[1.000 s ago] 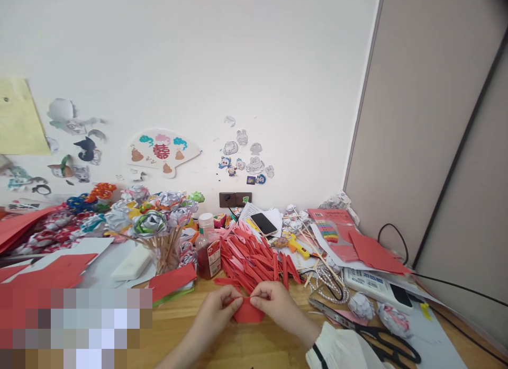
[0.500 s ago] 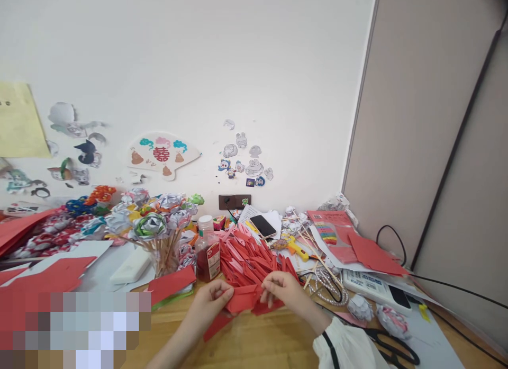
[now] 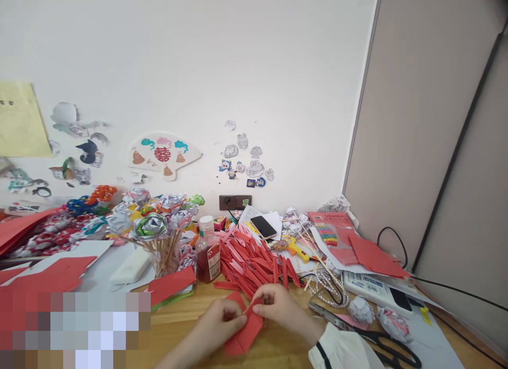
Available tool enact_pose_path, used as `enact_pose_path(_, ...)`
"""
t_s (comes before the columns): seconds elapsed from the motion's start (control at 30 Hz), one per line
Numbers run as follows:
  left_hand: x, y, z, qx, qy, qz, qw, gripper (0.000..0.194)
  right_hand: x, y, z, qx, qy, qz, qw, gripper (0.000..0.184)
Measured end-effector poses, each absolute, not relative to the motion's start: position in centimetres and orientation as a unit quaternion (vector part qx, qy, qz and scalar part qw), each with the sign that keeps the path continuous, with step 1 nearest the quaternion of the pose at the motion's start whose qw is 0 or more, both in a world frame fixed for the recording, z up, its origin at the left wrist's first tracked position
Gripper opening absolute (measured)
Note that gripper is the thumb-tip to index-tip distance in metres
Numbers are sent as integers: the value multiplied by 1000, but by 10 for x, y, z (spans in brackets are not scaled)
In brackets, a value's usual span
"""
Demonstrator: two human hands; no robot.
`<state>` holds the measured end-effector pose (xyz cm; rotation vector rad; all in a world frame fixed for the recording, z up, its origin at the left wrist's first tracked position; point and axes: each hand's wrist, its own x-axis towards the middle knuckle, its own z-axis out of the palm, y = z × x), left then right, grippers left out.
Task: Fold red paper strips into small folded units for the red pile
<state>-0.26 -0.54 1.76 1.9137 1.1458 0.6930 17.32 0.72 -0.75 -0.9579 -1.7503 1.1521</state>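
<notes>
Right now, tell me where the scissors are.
In the head view, the scissors lie at the lower right, to the right of the right hand, beside the white sleeve and in front of two crumpled paper balls.

The scene is viewed by one head-worn camera, faced forward and down across the light-brown wooden surface (image 3: 170, 320). The folded red paper sheet (image 3: 239, 341) is framed near, at lower centre; farther off, the flat white wall (image 3: 278, 56) is met almost squarely, the tall beige panel (image 3: 420, 120) obliquely at right.
</notes>
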Motion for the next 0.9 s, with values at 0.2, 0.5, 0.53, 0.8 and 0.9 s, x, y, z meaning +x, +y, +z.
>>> enact_pose_path(0.2,0,-9,14,768,418,247,419,39,165,-1,-2,-350,-710,463,398,21)
enact_pose_path(0.5,1,7,3,590,410,353,600,42,163,5,-13,-367,-662,508,410,38)
enact_pose_path(0.53,1,7,4,579,404,355,613,43,162,4,-12,-358,-660,523,403,37)
enact_pose_path(0.8,-2,6,16,572,406,402,589,42,166,2,-7,-352,-665,530,390,24)
enact_pose_path(0.9,-7,9,18,581,406,411,572,41,169,7,-10,-359,-656,537,390,25)
